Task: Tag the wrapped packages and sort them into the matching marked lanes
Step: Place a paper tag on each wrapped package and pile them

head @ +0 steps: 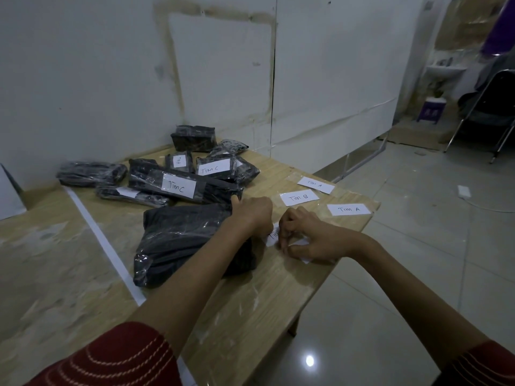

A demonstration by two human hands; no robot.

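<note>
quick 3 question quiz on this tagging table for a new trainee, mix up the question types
1. True or false: the long package near the wall carries a tag reading Tim C.
2. How many loose tags lie on the table beyond the hands? A) one B) three C) six
3. Fill in: the right hand pinches a white ____ beside the big package, which shows no tag.
Key: 1 true; 2 B; 3 tag
</note>
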